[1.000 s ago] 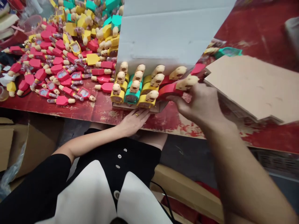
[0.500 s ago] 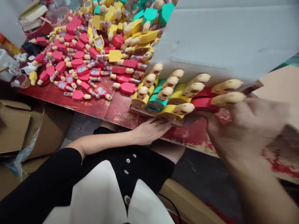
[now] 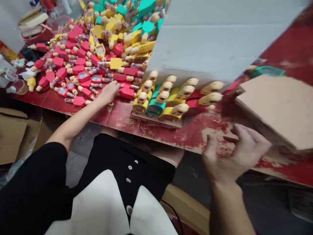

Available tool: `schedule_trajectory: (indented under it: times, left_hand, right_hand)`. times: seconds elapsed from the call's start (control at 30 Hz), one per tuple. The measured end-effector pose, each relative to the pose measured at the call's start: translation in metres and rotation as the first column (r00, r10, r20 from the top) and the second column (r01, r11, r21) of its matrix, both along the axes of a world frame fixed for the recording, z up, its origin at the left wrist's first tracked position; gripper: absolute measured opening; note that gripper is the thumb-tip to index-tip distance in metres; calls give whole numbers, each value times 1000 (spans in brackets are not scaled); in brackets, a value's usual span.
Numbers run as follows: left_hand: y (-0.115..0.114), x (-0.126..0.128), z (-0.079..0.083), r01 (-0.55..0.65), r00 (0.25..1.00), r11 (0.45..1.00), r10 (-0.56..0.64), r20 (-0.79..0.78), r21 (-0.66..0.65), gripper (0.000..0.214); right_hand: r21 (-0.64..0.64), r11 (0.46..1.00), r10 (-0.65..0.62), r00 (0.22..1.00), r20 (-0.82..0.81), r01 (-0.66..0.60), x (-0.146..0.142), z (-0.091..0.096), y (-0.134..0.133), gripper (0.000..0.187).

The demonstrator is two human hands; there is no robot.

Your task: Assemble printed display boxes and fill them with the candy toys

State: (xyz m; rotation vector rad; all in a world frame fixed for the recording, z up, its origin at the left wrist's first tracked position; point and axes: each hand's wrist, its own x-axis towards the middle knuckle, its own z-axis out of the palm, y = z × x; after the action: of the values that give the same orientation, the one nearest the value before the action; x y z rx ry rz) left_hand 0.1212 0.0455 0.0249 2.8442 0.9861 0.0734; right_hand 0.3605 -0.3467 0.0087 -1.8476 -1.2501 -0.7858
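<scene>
My left hand [image 3: 110, 92] reaches into the pile of toys on the table, its fingers closed over the head end of a red animal-headed toy [image 3: 127, 93]. Off to the right, my right hand [image 3: 237, 153] hovers over the table's front part, thumb and fingers apart with nothing in them. Between the hands stands an open display box [image 3: 156, 121] with its white lid [image 3: 202, 39] raised. Rows of toys with tan animal heads fill it: yellow toys [image 3: 140, 107], green toys [image 3: 154, 109] and red toys [image 3: 194, 103] at the right end.
A wide heap of red toys [image 3: 58, 62], yellow and green ones covers the left of the red table [image 3: 117, 114]. A flat cardboard piece [image 3: 281, 107] lies at right, near a green toy [image 3: 267, 71]. Cardboard boxes [image 3: 12, 137] stand at lower left.
My left hand has gone from the box's front edge leftward to the toy pile. My right hand has let go of the box's right end and moved down, opening. The view has shifted right.
</scene>
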Motion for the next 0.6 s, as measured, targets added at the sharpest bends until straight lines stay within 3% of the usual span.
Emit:
schedule_trajectory:
  times: [0.07,0.13,0.23,0.3,0.37,0.43,0.5,0.57,0.6]
  left_hand:
    - [0,-29,38,18,997,1000,-19,68,25,22]
    - [-21,-70,91,59,981,995,-72,179,77,33]
    - [-84,-115,169,147,959,977,-178,222,152,63]
    - [-134,-116,198,233,933,962,-263,244,144,66]
    - [-179,-96,202,329,891,943,-324,317,40,59]
    - [-209,-67,185,441,826,896,-378,419,-60,49]
    - [-224,-37,155,522,760,847,-410,504,-99,45]
    - [-227,-10,115,559,723,826,-439,534,-78,48]
    - [-226,1,93,572,718,819,-467,516,-54,48]
  right_hand:
    - [19,1000,-12,999,-33,13,-8,7,-3,68]
    - [31,999,17,998,-66,-15,-27,23,-3,64]
    - [-7,967,244,938,-246,-254,-78,57,12,62]
    - [-46,877,423,814,-398,-478,-118,80,29,76]
    - [-68,788,515,716,-471,-612,-148,95,42,88]
    - [-60,762,540,684,-490,-644,-160,101,45,69]
    - [-21,812,495,707,-505,-583,-148,99,35,41]
    - [55,918,361,772,-523,-393,-117,92,21,23]
    - [111,958,282,808,-518,-263,-98,87,14,25]
